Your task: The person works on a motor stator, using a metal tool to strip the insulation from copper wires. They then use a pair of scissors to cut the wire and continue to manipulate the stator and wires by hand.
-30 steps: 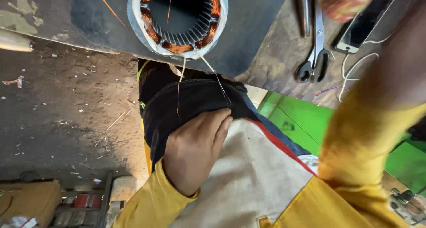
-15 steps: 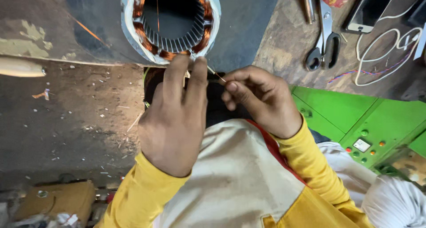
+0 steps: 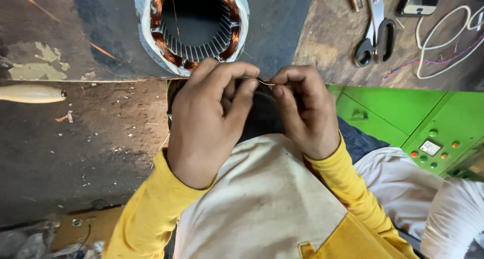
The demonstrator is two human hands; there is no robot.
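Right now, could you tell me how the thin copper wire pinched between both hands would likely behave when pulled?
The thin copper wire spans a short gap between the left hand and right hand, so it probably bends easily and keeps kinks. Being hair-fine, it likely weighs almost nothing and could snap.

Both hands [image 3: 257, 112] fingertip-pinched, close together

2 hands [image 3: 212, 123], 1 stator [image 3: 192, 27], 1 scissors [image 3: 374, 34].

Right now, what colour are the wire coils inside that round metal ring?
Shiny copper-orange coils inside the grey metal ring, seen from the head camera.
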